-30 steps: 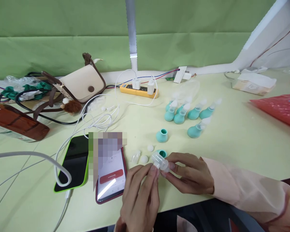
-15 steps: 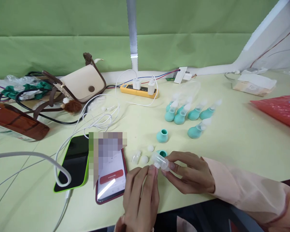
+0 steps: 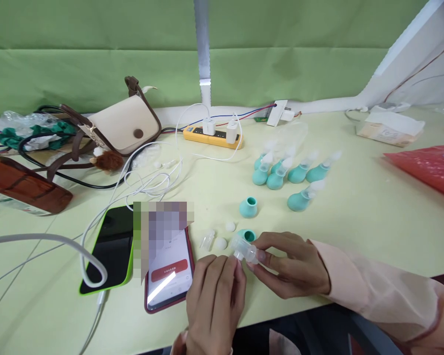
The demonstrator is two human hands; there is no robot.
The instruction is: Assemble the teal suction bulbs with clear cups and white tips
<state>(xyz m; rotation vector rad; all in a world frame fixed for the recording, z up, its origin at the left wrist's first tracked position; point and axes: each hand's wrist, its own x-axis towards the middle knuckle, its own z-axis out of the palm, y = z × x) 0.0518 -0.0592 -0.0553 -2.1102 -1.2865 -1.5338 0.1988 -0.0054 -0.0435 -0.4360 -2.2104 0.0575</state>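
My right hand (image 3: 288,264) pinches a clear plastic nozzle tube (image 3: 246,249) by its right end, thumb and fingers closed on it. My left hand (image 3: 216,296) has its fingertips pressed together at the tube's lower left side, by a small whitish nub; what they pinch is mostly hidden. Just behind the tube is an open teal rubber bulb (image 3: 248,235), partly covered. Another open teal bulb (image 3: 248,208) stands farther back. To the left lie a small clear tube (image 3: 207,240) and two white balls or caps, one near (image 3: 221,243) and one farther (image 3: 230,226).
Several teal bulbs with clear tips (image 3: 276,178) stand back right, and one more (image 3: 299,200) lies nearer. Left are two phones, one red-cased (image 3: 170,291), one green-cased (image 3: 111,246), white cables (image 3: 148,177), a bag (image 3: 124,125) and a brown bottle (image 3: 25,185). Behind is a yellow power strip (image 3: 212,138).
My left hand has shifted slightly, its fingers curling closer to the tube. My right hand keeps its hold on the tube. The view has moved very slightly.
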